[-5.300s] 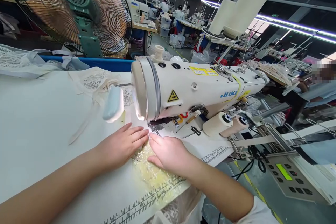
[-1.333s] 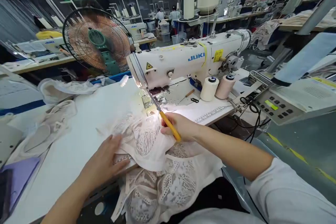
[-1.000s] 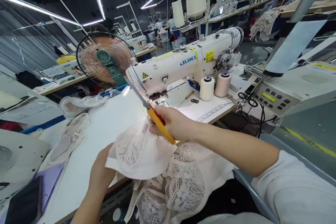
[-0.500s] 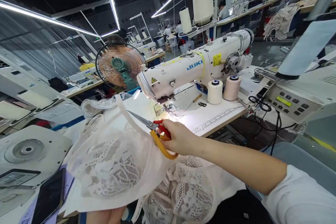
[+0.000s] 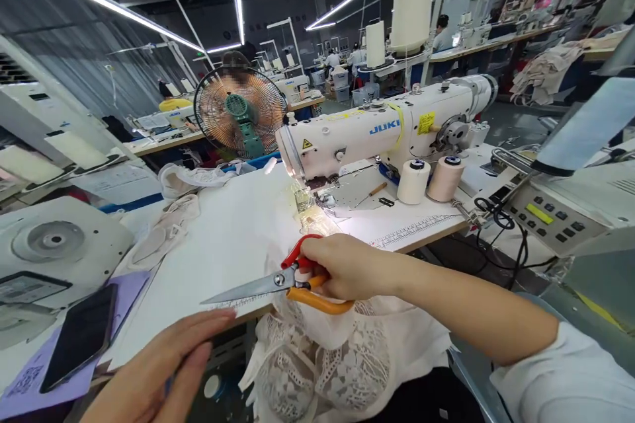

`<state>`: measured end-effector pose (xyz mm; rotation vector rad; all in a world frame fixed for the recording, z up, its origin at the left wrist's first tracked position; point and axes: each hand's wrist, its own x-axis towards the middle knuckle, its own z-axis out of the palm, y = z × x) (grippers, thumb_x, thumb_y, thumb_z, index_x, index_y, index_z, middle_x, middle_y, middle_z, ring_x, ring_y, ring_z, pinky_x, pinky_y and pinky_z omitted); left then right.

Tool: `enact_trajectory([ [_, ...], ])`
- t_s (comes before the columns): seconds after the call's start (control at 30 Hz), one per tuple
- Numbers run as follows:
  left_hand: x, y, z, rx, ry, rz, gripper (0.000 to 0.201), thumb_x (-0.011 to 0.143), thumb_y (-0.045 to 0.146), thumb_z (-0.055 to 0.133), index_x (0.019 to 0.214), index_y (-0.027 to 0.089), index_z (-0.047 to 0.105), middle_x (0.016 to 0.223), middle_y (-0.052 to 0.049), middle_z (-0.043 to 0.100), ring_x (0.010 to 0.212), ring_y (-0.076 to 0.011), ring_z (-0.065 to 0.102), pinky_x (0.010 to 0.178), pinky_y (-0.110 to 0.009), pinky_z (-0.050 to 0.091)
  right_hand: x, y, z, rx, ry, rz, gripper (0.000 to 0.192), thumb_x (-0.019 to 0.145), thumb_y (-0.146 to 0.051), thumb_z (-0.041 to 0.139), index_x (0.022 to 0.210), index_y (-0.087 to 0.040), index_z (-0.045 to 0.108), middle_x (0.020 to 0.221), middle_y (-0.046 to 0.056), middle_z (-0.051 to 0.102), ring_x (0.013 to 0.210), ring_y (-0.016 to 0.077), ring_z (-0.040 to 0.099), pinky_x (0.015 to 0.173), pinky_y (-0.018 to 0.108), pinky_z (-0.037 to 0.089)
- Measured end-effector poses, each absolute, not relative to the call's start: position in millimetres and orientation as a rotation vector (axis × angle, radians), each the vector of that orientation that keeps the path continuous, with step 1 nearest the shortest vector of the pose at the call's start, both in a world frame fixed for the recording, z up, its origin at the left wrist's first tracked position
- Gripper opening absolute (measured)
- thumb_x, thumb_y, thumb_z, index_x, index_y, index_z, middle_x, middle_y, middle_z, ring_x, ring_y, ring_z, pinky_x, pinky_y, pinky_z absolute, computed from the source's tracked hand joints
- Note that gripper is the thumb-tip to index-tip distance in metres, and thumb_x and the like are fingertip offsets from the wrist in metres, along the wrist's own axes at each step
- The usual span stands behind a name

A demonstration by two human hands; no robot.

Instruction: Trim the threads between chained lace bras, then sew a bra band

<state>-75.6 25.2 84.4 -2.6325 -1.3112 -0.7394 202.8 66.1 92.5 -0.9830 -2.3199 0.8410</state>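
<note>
My right hand grips scissors with one red and one orange handle; the closed blades point left over the front edge of the white table. Below the scissors, white lace fabric hangs off the table into my lap. My left hand hovers low at the front left, fingers apart, holding nothing, its fingertips just under the blade tip. A white JUKI sewing machine stands behind, its lamp lighting the needle area.
Two thread cones stand by the machine. A control panel with cables sits at right. A fan and loose lace pieces are at the back left. A dark phone lies on purple paper. Other workers sit far behind.
I took up scissors, lifted the lace with my left hand, then let it go; it now hangs from the table edge. The scissors swung down to point left.
</note>
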Motion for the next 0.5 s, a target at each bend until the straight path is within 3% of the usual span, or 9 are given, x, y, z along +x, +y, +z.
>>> enact_trajectory([
  [0.13, -13, 38, 94, -2.818, -0.843, -0.690, 0.038, 0.082, 0.026, 0.046, 0.120, 0.019, 0.043, 0.123, -0.011, 0.054, 0.120, -0.0261, 0.044, 0.100, -0.043, 0.039, 199, 57, 92, -0.922, -2.381, 0.813, 0.023, 0.063, -0.007, 0.058, 0.076, -0.019, 0.042, 0.079, 0.002, 0.058, 0.064, 0.0120, 0.052, 0.053, 0.021, 0.036],
  [0.23, 14, 54, 91, -2.943, -0.808, -0.545, 0.016, 0.081, 0.031, 0.047, 0.089, 0.019, 0.056, 0.088, -0.005, 0.065, 0.095, -0.0228, 0.060, 0.099, -0.047, 0.037, 205, 53, 91, -0.953, -2.371, 0.813, 0.024, 0.063, -0.010, 0.060, 0.078, -0.018, 0.043, 0.078, 0.001, 0.057, 0.064, 0.0124, 0.051, 0.053, 0.021, 0.036],
  [0.3, 19, 56, 89, -2.978, -0.907, -0.496, 0.015, 0.081, 0.031, 0.047, 0.075, 0.020, 0.055, 0.068, 0.000, 0.060, 0.071, -0.0183, 0.062, 0.088, -0.041, 0.046, 212, 53, 90, -0.987, -2.369, 0.845, 0.024, 0.064, -0.010, 0.060, 0.080, -0.018, 0.045, 0.078, 0.001, 0.057, 0.065, 0.0124, 0.050, 0.054, 0.021, 0.036],
  [0.37, 17, 55, 90, -2.999, -0.996, -0.474, 0.014, 0.081, 0.030, 0.045, 0.077, 0.021, 0.055, 0.066, 0.001, 0.059, 0.062, -0.0161, 0.059, 0.069, -0.032, 0.050, 219, 53, 89, -1.005, -2.393, 0.862, 0.021, 0.065, -0.011, 0.059, 0.080, -0.018, 0.045, 0.077, 0.000, 0.055, 0.064, 0.0118, 0.048, 0.053, 0.021, 0.035],
  [0.5, 5, 54, 102, -3.016, -1.175, -0.343, 0.019, 0.081, 0.036, 0.043, 0.077, 0.021, 0.055, 0.062, 0.002, 0.059, 0.057, -0.0161, 0.057, 0.051, -0.025, 0.040, 236, 54, 88, -1.051, -2.454, 0.838, 0.016, 0.066, -0.011, 0.056, 0.074, -0.019, 0.044, 0.068, -0.002, 0.050, 0.058, 0.0101, 0.041, 0.050, 0.020, 0.031],
])
